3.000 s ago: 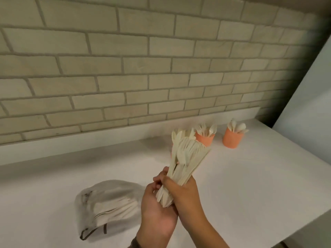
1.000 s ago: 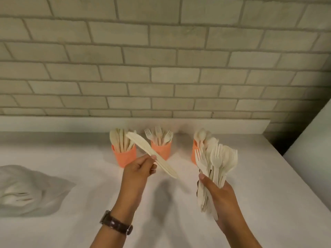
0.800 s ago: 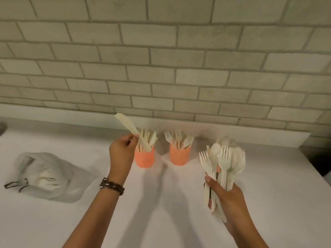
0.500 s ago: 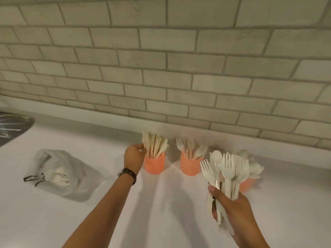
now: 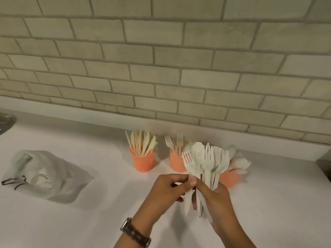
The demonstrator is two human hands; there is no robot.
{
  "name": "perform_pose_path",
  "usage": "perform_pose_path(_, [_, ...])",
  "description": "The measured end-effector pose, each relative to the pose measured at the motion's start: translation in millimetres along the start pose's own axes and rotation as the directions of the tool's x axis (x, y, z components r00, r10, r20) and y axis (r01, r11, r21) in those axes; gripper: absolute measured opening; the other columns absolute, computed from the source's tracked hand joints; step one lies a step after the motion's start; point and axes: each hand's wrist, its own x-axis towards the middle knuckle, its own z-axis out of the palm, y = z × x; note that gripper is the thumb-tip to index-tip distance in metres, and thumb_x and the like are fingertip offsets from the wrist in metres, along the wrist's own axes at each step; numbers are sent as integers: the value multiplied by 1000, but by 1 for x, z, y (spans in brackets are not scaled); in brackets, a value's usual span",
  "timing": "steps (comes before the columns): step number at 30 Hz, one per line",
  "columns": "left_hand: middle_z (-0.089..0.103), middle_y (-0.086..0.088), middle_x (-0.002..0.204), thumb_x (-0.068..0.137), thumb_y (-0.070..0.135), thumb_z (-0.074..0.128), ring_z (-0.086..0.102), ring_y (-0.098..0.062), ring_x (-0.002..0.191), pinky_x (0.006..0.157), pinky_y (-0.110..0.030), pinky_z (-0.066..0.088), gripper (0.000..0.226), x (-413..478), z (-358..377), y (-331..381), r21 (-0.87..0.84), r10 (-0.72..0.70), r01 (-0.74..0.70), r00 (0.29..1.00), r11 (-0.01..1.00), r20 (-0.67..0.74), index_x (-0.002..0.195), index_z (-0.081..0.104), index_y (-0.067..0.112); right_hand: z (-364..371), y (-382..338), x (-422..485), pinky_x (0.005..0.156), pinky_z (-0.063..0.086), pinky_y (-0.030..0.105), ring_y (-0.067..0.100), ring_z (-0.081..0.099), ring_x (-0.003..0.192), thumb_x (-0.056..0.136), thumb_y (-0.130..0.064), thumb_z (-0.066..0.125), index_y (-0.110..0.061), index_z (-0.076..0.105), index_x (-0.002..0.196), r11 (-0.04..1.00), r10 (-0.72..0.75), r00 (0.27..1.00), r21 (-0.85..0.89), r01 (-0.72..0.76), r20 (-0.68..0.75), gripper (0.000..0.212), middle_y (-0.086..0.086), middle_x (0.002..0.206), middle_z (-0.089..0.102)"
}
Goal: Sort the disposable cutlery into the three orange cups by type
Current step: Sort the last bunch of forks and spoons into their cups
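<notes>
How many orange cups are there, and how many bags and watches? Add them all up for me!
Orange cups: 3, the knife cup, the fork cup and the spoon cup
Plastic bags: 1, the plastic bag lying on the counter
Wristwatches: 1, the wristwatch on the left arm
Total: 5

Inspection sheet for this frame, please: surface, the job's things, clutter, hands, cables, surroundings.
Surface: white counter, bare between items.
Job's things: knife cup, fork cup and spoon cup stand in a row near the wall; a mixed bundle of forks and spoons is held in front of them.
Clutter: translucent bag holding more cutlery, lying at left.
Hands: right hand grips the bundle; left hand, fingers pinched at a handle in it.
Cables: nothing seen.
Surroundings: brick-pattern wall; metal rim at far left.
</notes>
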Motion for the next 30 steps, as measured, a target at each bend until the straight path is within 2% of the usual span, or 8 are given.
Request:
perform_pose_path(5, [72, -8, 78, 79, 10, 69, 67, -25, 63, 65, -31, 55, 23, -16, 5, 4, -166, 76, -72, 997, 984, 20, 102, 73, 13, 1, -3, -5, 42, 42, 26, 22, 49, 37, 83, -21, 67, -8, 69, 68, 999, -47, 999, -15, 47, 4, 20, 15, 48, 60])
perform_pose_path(11, [65, -2, 73, 78, 6, 71, 60, -7, 58, 61, -21, 51, 26, -12, -8, 0, -94, -4, -1, 998, 996, -60, 102, 73, 15, 3, 0, -7, 38, 39, 27, 23, 48, 34, 86, -21, 64, -15, 67, 66, 987, -90, 996, -128, 93, 30, 21, 9, 46, 57])
perform_pose_path(14, [67, -2, 80, 80, 5, 68, 63, -8, 65, 63, -23, 55, 22, 1, -23, -3, -121, -39, 14, 978, 993, -207, 100, 72, 13, 1, 2, -9, 39, 38, 27, 23, 47, 35, 85, -21, 65, -6, 62, 78, 986, -55, 998, -158, 58, 24, 18, 9, 48, 57])
perform_pose_path(17, [66, -3, 73, 82, 1, 64, 61, -15, 63, 63, -22, 55, 15, 26, -53, -3, -212, -73, -24, 898, 977, -435, 93, 70, 8, -3, 5, -8, 41, 37, 28, 20, 47, 36, 86, -24, 64, -7, 59, 74, 991, 8, 1000, -134, -10, -16, 22, 7, 48, 54])
perform_pose_path(20, [68, -4, 71, 78, 5, 65, 66, -26, 72, 74, -37, 53, 15, 53, -87, -4, -60, 41, -103, 768, 993, -640, 71, 65, 19, -7, 6, -7, 41, 37, 26, 21, 48, 38, 88, -25, 61, -4, 60, 83, 995, 59, 997, -75, -62, -43, 22, 7, 51, 53])
perform_pose_path(24, [69, -1, 78, 79, 19, 64, 64, -19, 76, 59, -22, 44, 7, 79, -106, -9, 237, 221, -56, 615, 970, -757, 81, 66, 13, -10, 4, -3, 42, 37, 28, 22, 47, 40, 89, -24, 59, -5, 59, 94, 998, 59, 997, -14, -59, -43, 20, 9, 54, 52])
perform_pose_path(27, [68, 0, 86, 80, 21, 63, 61, -19, 77, 60, -25, 41, 11, 97, -111, -25, 318, 205, 70, 631, 945, -748, 88, 67, 13, -12, 4, 0, 42, 38, 29, 23, 47, 40, 89, -25, 59, -5, 58, 95, 999, 53, 997, 9, -53, -49, 21, 8, 53, 52])
perform_pose_path(30, [64, -10, 97, 74, 13, 66, 58, -32, 91, 72, -37, 49, 10, 110, -110, -45, 442, 174, 247, 676, 862, -716, 81, 71, 8, -12, 4, 2, 43, 36, 29, 22, 47, 41, 88, -26, 60, -5, 59, 95, 998, 61, 997, 26, -59, -51, 22, 7, 53, 52])
